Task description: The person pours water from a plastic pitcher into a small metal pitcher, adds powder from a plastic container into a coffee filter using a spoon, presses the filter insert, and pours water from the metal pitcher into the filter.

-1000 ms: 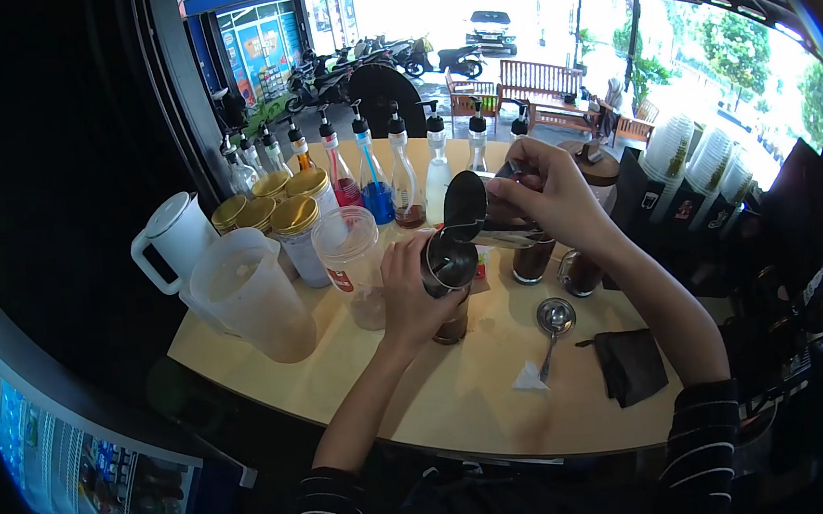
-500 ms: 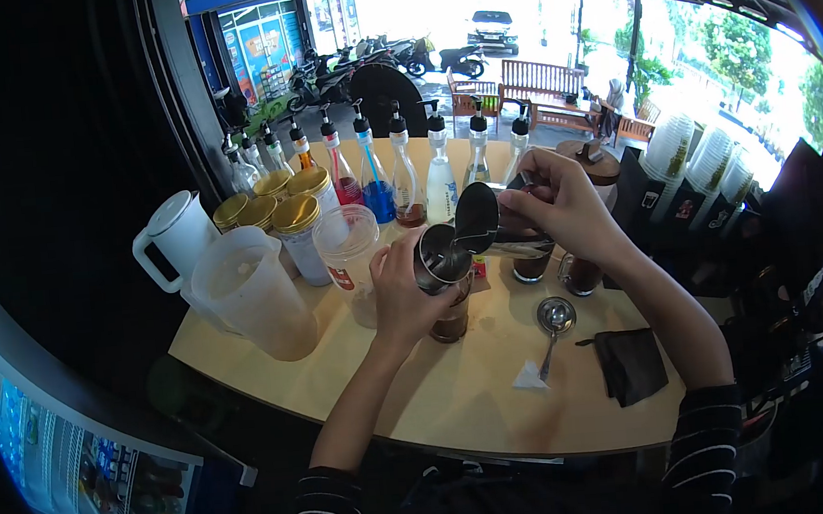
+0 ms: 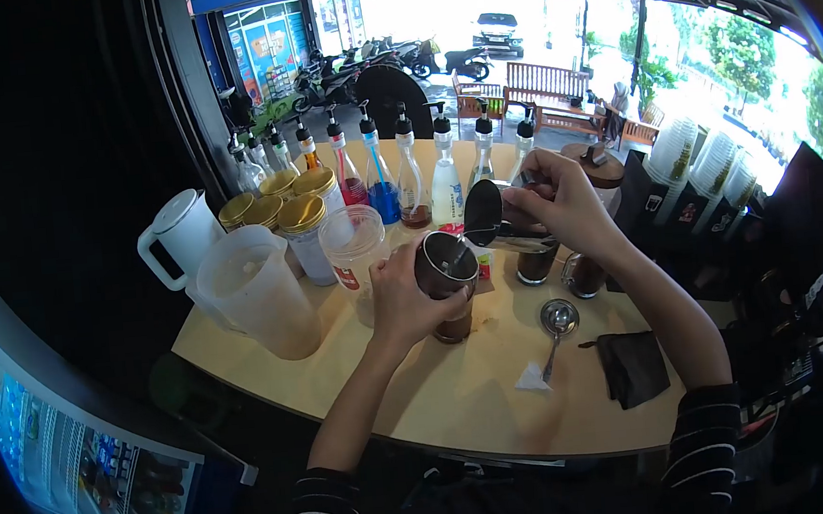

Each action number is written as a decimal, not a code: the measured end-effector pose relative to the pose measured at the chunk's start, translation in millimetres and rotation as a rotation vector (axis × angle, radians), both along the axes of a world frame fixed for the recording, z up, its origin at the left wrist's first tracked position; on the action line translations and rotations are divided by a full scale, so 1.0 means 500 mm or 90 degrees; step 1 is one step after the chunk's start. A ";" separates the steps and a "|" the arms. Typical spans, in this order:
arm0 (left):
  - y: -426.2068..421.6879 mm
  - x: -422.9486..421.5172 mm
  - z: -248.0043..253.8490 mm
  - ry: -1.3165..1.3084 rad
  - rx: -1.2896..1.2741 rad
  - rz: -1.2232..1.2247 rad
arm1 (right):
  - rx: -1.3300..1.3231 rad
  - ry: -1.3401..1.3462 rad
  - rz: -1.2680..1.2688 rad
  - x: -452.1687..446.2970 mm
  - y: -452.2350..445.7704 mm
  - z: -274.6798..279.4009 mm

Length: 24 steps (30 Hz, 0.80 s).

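Observation:
My left hand (image 3: 403,301) is wrapped round a dark metal cup (image 3: 446,259), tilted above a glass with brown contents (image 3: 454,325). My right hand (image 3: 562,208) grips a shiny metal pitcher (image 3: 516,239) with its dark round lid (image 3: 482,213) raised. The pitcher is tipped toward the cup, its spout side close to the cup's rim, and a thin stream seems to run between them. Two more glasses of dark liquid, one (image 3: 535,265) below the pitcher and a handled one (image 3: 582,274), stand to the right.
Pump bottles (image 3: 382,187) line the table's back. Gold-lidded jars (image 3: 302,213), a cloudy pitcher (image 3: 258,293), a white jug (image 3: 183,238) and a clear tub (image 3: 354,247) stand left. A strainer (image 3: 559,318), dark cloth (image 3: 633,368) and stacked cups (image 3: 673,145) are at right.
My left hand has tilted the metal cup differently, so more of its inside shows. The pitcher and its raised lid have shifted slightly right. Both hands have kept their hold.

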<state>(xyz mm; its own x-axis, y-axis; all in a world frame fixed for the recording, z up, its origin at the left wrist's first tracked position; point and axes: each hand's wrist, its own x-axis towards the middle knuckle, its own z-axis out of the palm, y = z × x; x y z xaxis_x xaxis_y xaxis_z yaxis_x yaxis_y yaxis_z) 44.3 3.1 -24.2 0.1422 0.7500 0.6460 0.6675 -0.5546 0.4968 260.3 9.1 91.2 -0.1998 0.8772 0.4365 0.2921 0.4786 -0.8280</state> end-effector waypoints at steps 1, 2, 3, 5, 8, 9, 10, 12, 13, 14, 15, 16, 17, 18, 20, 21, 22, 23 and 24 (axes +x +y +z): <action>0.000 -0.001 0.001 -0.006 -0.002 -0.004 | 0.001 -0.027 -0.010 0.002 0.003 0.001; -0.001 -0.002 0.003 -0.006 -0.001 -0.003 | 0.003 -0.054 -0.021 0.002 0.005 0.002; -0.002 -0.002 0.005 -0.013 0.005 0.000 | 0.003 -0.054 -0.020 0.000 0.004 0.003; 0.002 -0.004 0.003 -0.020 0.012 0.003 | -0.006 0.010 -0.003 -0.007 0.000 0.007; 0.017 -0.009 -0.006 -0.069 -0.004 -0.021 | 0.009 -0.063 -0.062 -0.004 0.005 0.009; 0.019 -0.009 -0.005 -0.079 0.000 -0.031 | 0.009 -0.064 -0.062 0.005 0.020 -0.006; 0.020 -0.009 -0.002 -0.089 0.004 -0.040 | 0.031 -0.018 -0.040 0.015 0.042 -0.029; 0.018 -0.008 0.007 -0.098 -0.020 -0.046 | 0.055 0.026 -0.018 0.024 0.052 -0.047; 0.017 -0.007 0.011 -0.106 -0.044 -0.052 | 0.019 0.126 0.005 0.017 0.037 -0.048; 0.019 -0.007 0.013 -0.108 -0.043 -0.051 | -0.017 0.226 0.029 0.013 0.025 -0.051; 0.021 -0.007 0.015 -0.129 -0.043 -0.072 | -0.016 0.225 0.032 0.017 0.020 -0.055; 0.022 -0.007 0.016 -0.149 -0.044 -0.093 | -0.015 0.225 -0.001 0.026 0.016 -0.061; 0.022 -0.008 0.018 -0.150 -0.043 -0.092 | -0.013 0.226 -0.033 0.035 0.011 -0.068; 0.023 -0.009 0.021 -0.156 -0.055 -0.099 | -0.013 0.224 -0.032 0.042 0.006 -0.077; 0.020 -0.012 0.030 -0.164 -0.065 -0.106 | -0.012 0.278 -0.038 0.057 -0.003 -0.104; 0.018 -0.013 0.035 -0.175 -0.077 -0.120 | -0.041 0.285 -0.032 0.071 -0.008 -0.126; 0.016 -0.012 0.039 -0.188 -0.087 -0.136 | -0.031 0.284 -0.053 0.078 -0.017 -0.146; 0.018 -0.011 0.037 -0.197 -0.080 -0.137 | -0.018 0.281 -0.070 0.085 -0.025 -0.168; 0.022 -0.013 0.035 -0.190 -0.080 -0.138 | -0.033 0.288 -0.114 0.094 -0.028 -0.201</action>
<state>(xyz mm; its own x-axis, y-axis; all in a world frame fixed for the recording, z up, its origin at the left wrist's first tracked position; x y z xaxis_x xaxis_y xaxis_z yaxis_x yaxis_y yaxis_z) 37.9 14.1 -6.6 0.1258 0.7993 0.5876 0.3581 -0.5889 0.7245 307.2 -5.1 -9.5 0.1555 0.9034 0.3995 -0.0295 0.4085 -0.9123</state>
